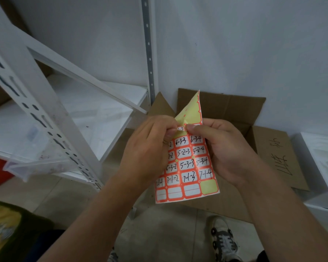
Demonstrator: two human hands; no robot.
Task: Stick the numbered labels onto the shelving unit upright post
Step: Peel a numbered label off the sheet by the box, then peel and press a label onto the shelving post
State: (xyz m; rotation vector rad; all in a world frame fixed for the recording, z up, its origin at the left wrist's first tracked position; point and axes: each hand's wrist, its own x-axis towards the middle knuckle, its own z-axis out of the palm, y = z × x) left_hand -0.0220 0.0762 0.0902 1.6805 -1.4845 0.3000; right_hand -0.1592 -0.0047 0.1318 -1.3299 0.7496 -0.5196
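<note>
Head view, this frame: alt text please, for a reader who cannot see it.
Two hands hold a red-bordered sheet of handwritten numbered labels; the left hand pinches a label at the folded-back top while the right hand grips the sheet's edge. A white slotted shelving upright stands to the left, an open cardboard box behind.

Lower right: flattened cardboard box (276,152) is seen on the floor.
Bottom: a sneaker (223,241) is pictured.
Left: clear plastic bin (27,163).
</note>
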